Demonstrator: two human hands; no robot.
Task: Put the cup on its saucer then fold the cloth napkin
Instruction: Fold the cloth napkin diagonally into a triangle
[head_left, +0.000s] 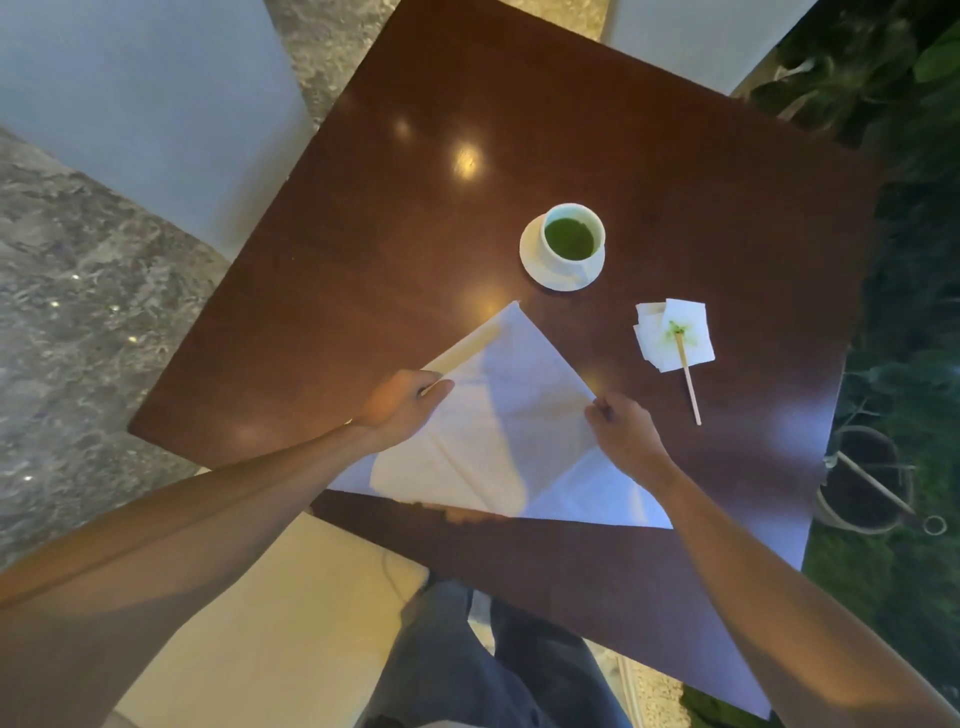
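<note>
Your left hand (402, 402) pinches the left edge of the big white cloth napkin (511, 431), with the fingers curled round the hem. Your right hand (623, 428) grips the right edge the same way, though the fingertips are tucked under, so it is hard to see how much cloth they hold. The napkin lies in the middle of the frame on the dark brown shiny wooden table (415, 234), with one corner pointing up toward the cup.

The small white cup of green tea (573, 236) already sits on its round white saucer (535, 262), up and right of the napkin. So the first job looks done, and folding is the job now.

To fold well, lift both edges together and keep them level. Bring corner to corner, then lay the cloth down flat and press the fold with your fingers.

Move slowly near the cup, so the cloth does not bump it. To the right lie small white paper tissues with a green stain (675, 335) and a thin wooden stick (690, 382). Keep the napkin off them.
</note>
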